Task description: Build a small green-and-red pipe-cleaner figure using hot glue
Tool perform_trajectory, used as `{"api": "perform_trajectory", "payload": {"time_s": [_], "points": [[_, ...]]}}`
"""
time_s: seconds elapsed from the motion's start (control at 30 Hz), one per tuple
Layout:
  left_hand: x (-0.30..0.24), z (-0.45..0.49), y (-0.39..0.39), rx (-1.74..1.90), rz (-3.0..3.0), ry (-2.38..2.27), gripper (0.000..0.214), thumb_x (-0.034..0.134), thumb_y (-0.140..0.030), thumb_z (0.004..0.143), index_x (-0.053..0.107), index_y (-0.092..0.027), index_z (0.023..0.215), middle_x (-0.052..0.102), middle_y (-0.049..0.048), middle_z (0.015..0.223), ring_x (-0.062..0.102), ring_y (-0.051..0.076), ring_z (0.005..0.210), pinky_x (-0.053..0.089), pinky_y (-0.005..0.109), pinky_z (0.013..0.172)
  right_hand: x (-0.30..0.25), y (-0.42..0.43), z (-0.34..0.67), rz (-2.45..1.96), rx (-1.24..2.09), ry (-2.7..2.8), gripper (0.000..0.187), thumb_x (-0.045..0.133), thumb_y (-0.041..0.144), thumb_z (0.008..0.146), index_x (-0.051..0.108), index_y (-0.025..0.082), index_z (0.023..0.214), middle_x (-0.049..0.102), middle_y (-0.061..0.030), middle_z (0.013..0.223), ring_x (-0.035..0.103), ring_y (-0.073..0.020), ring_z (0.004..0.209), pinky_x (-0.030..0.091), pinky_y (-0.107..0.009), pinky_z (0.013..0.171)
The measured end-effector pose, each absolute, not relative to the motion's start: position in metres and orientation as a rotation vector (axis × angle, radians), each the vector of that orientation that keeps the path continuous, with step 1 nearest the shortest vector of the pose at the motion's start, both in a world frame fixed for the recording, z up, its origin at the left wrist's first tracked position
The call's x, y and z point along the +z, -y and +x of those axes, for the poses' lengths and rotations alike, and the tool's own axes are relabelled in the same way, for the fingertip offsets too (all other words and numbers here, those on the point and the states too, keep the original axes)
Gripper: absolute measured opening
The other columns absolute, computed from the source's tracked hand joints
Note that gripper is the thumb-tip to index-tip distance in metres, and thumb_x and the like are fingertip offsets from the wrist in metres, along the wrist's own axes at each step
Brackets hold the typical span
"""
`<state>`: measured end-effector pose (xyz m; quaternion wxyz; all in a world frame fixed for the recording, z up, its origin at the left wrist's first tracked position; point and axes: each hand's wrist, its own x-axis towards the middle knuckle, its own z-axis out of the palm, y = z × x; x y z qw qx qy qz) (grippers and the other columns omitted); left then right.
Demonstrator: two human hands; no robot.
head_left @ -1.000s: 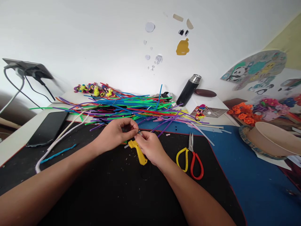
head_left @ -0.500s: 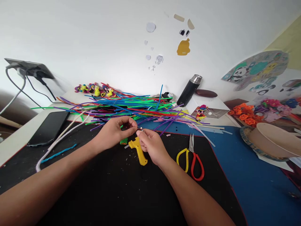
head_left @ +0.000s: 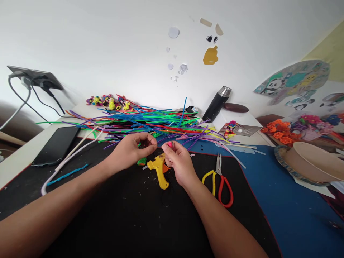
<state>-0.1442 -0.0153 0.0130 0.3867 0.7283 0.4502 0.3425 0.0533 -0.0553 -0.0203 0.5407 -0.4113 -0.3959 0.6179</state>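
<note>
My left hand (head_left: 135,148) is closed in a pinch above the black mat. Whatever sits between its fingertips is too small and dark to make out. A short gap to the right, my right hand (head_left: 178,161) is closed around what looks like a small pink lighter (head_left: 170,144) with a silvery end; most of it is hidden by the fingers. Below the hands lies a yellow glue gun (head_left: 160,175), its front partly covered by my right hand. Beside its nozzle is a small green fuzzy piece (head_left: 142,161).
Many coloured pipe cleaners (head_left: 150,120) are heaped behind the hands. Open scissors (head_left: 219,179) lie to the right, a phone (head_left: 56,146) and a twisted blue stem (head_left: 67,175) to the left. A black flask (head_left: 217,104), a small doll (head_left: 230,129) and a bowl (head_left: 317,161) stand farther off.
My right hand has drawn slightly right, away from my left fingertips, and the lighter's pink body now shows. My left hand has hardly moved.
</note>
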Motion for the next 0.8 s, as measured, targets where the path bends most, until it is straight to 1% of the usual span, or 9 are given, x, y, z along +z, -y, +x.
{"api": "perform_trajectory", "payload": {"time_s": [0.2,0.4,0.6,0.7,0.8], "points": [[0.0133,-0.1429,0.0181,0.854,1.900,-1.136,0.028,0.074,-0.049,0.090,0.077,-0.021,0.088,0.076,0.0035,0.084,0.068,0.020,0.077,0.053,0.029,0.072,-0.0207,0.0559,0.0521,-0.995,1.441,0.975,0.050,0.093,0.061,0.078,0.063,0.022,0.086,0.038,0.0101,0.068,0.026,-0.0072,0.054,0.020,-0.027,0.052],[0.0149,-0.1411,0.0201,0.805,1.934,-1.126,0.032,0.072,-0.052,0.092,0.078,-0.021,0.090,0.076,0.0029,0.081,0.067,0.019,0.073,0.053,0.028,0.068,-0.0242,0.0561,0.0524,-1.001,1.430,1.011,0.047,0.091,0.059,0.080,0.061,0.023,0.085,0.038,0.0104,0.066,0.028,-0.0077,0.054,0.021,-0.027,0.052],[0.0148,-0.1412,0.0210,0.793,1.923,-1.119,0.031,0.073,-0.052,0.092,0.079,-0.021,0.091,0.077,0.0025,0.081,0.068,0.019,0.072,0.053,0.027,0.066,-0.0259,0.0559,0.0533,-1.004,1.428,1.023,0.041,0.089,0.053,0.083,0.061,0.023,0.085,0.039,0.0103,0.066,0.029,-0.0077,0.054,0.021,-0.027,0.052],[0.0145,-0.1413,0.0211,0.779,1.913,-1.126,0.032,0.073,-0.053,0.093,0.081,-0.022,0.093,0.080,0.0036,0.085,0.071,0.020,0.076,0.055,0.027,0.068,-0.0256,0.0558,0.0528,-1.008,1.430,1.003,0.039,0.088,0.049,0.082,0.059,0.023,0.083,0.038,0.0107,0.065,0.028,-0.0075,0.053,0.020,-0.027,0.052],[0.0128,-0.1425,0.0192,0.785,1.887,-1.145,0.038,0.073,-0.058,0.095,0.083,-0.022,0.098,0.084,0.0063,0.098,0.075,0.023,0.086,0.059,0.028,0.072,-0.0227,0.0558,0.0526,-1.002,1.440,0.951,0.040,0.088,0.048,0.082,0.056,0.024,0.080,0.035,0.0108,0.065,0.026,-0.0072,0.053,0.018,-0.027,0.052]]}}
